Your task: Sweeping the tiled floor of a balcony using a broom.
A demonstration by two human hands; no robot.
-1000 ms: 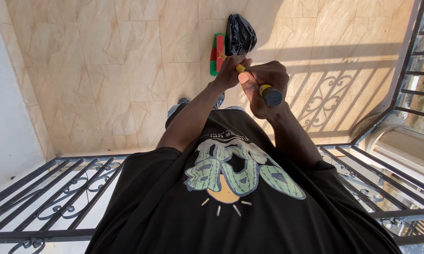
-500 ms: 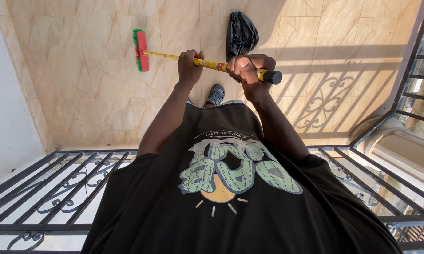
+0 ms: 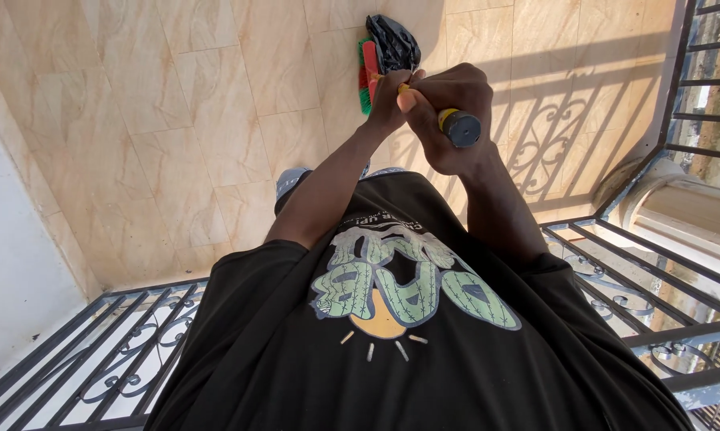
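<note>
Both my hands grip a yellow broom handle with a black end cap (image 3: 461, 128). My right hand (image 3: 448, 120) holds the upper end near the cap. My left hand (image 3: 389, 100) grips lower down the handle. The broom's red and green brush head (image 3: 365, 74) rests on the tiled floor right beside a crumpled black plastic bag (image 3: 392, 45). Most of the handle is hidden behind my hands.
Beige floor tiles (image 3: 216, 104) cover the balcony. A black wrought-iron railing (image 3: 607, 271) runs behind and to the right of me, casting scroll shadows on the tiles. A white wall (image 3: 8, 263) stands at the left. My shoe tip (image 3: 289, 179) shows by my left arm.
The brush head has swung from the left side of the floor back right, against the black bag. My hands have come closer together, with the handle pointing away from me.
</note>
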